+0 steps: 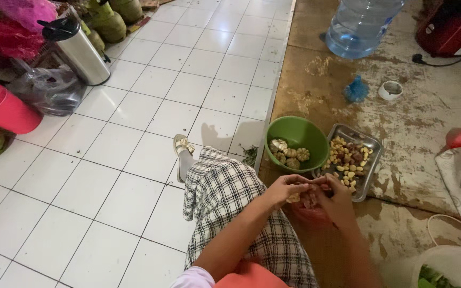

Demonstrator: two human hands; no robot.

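Informal home kitchen / food-prep corner, worked at floor level. Shown by: white tiled floor point(134, 106) w/ green gas cylinders point(109, 24) & steel thermos flask point(81, 53) stored along edge, big clear water-dispenser bottle point(359, 24), round green plastic bowl point(297, 140) & rectangular metal tray point(369, 152) of garlic set on worn brown platform point(428, 106).

Black-and-white checked trousers point(225, 194), a pale strapped sandal point(183, 145), a white sleeve edge point(193, 278), bare forearms.

Worn platform beside a white tiled floor

The stained brown platform point(428, 106) carries a green bowl point(301, 133) of garlic, touching a metal tray point(372, 154) of peeled cloves, with a water jug point(359, 26) and a small white cup point(390, 90) farther back; the tiled floor point(188, 80) bears a steel flask point(81, 53).
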